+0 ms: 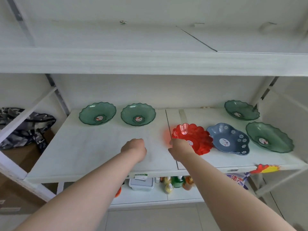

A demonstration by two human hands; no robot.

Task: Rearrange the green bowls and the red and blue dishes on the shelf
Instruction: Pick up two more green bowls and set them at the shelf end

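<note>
On the white shelf (86,147) two green scalloped bowls stand at the back left, one (97,113) beside the other (138,114). Two more green bowls sit at the right, one at the back (241,110) and one nearer (269,137). A red flower-shaped dish (193,137) lies mid-shelf, tilted, its near rim gripped by my right hand (180,148). The blue dish (229,139) with white flowers touches it on the right. My left hand (134,150) hovers over bare shelf to the left, fingers curled, holding nothing.
An upper shelf board (150,62) overhangs close above. Below, a lower shelf holds a plastic box (141,184) and small bottles (176,181). A camouflage bag (25,125) lies at the left. Slanted shelf braces flank both sides.
</note>
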